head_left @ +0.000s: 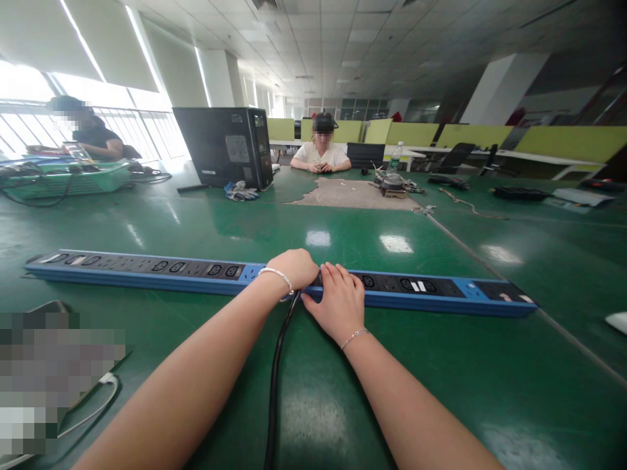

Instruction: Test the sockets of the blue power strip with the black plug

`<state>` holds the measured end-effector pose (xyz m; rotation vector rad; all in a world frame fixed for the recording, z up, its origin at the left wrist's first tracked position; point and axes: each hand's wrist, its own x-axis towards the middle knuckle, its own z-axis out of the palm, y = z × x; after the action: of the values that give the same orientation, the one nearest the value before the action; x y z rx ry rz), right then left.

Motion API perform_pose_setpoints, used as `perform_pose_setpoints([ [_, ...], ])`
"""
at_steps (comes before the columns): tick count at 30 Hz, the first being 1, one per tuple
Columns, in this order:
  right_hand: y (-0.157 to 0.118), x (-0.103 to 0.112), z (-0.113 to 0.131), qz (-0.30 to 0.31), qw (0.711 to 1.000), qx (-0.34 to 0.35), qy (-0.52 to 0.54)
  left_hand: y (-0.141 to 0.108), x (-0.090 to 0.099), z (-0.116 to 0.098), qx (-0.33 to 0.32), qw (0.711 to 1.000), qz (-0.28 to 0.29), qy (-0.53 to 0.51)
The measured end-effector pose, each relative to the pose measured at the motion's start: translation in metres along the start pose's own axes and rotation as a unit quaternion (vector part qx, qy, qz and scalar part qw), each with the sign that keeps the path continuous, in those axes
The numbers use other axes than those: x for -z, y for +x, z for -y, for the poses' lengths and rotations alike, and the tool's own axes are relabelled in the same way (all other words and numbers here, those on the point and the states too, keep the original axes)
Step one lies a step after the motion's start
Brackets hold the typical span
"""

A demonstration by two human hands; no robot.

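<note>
At the near middle of the table (441, 405), the left hand (292, 269) is curled into a fist on a black cable (275, 365) where it meets the long blue power strip (196, 271). It looks like the plug is being seated. The right hand (337, 301) lies flat, fingers spread, bracing the strip just beside it. The next move likely calls for a firm push with the strip kept from sliding. Far off stands a computer tower (225, 147).
</note>
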<state>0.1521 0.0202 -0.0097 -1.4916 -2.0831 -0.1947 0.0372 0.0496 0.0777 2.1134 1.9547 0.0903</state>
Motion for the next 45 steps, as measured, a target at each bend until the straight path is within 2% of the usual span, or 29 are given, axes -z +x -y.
perform_pose_setpoints([
  [7, 0.0, 0.001, -0.001, 0.0, 1.0, 0.006, -0.001, 0.0, -0.005, -0.009, -0.004, 0.999, -0.001, 0.045],
  [13, -0.001, 0.0, 0.0, -0.015, 1.0, 0.006, 0.027, -0.007, -0.01, -0.007, -0.005, 0.999, -0.021, 0.047],
  [19, -0.002, -0.001, 0.009, -0.036, 0.993, 0.02, 0.114, -0.009, -0.015, 0.002, -0.091, 0.994, -0.014, 0.061],
  [24, -0.002, -0.002, 0.011, -0.054, 0.987, 0.031, 0.145, -0.008, -0.008, 0.009, -0.148, 0.988, 0.01, 0.035],
  [27, -0.002, -0.002, 0.01, -0.059, 0.986, 0.044, 0.151, -0.007, -0.005, 0.015, -0.126, 0.986, 0.085, -0.063],
  [29, -0.002, -0.002, 0.009, -0.059, 0.986, 0.058, 0.148, -0.006, -0.005, 0.02, -0.089, 0.963, 0.159, -0.197],
  [31, -0.003, -0.002, 0.008, -0.054, 0.985, 0.077, 0.143, -0.005, -0.006, 0.024, -0.059, 0.933, 0.195, -0.297],
  [33, -0.002, -0.002, 0.006, -0.047, 0.985, 0.091, 0.142, -0.005, -0.007, 0.028, -0.046, 0.941, 0.153, -0.299],
  [35, -0.001, -0.002, 0.005, -0.044, 0.984, 0.089, 0.146, -0.007, -0.007, 0.033, -0.038, 0.968, 0.055, -0.241],
  [37, 0.0, -0.001, 0.004, -0.044, 0.984, 0.08, 0.153, -0.012, -0.009, 0.04, -0.041, 0.983, -0.055, -0.172],
  [40, 0.002, 0.0, 0.003, -0.047, 0.984, 0.08, 0.154, -0.02, -0.015, 0.057, -0.088, 0.976, -0.173, -0.098],
  [42, 0.004, 0.001, 0.004, -0.057, 0.985, 0.084, 0.142, -0.023, -0.023, 0.07, -0.144, 0.965, -0.211, -0.054],
  [45, 0.008, 0.0, 0.007, -0.077, 0.988, 0.086, 0.106, -0.024, -0.034, 0.085, -0.187, 0.963, -0.193, 0.008],
])
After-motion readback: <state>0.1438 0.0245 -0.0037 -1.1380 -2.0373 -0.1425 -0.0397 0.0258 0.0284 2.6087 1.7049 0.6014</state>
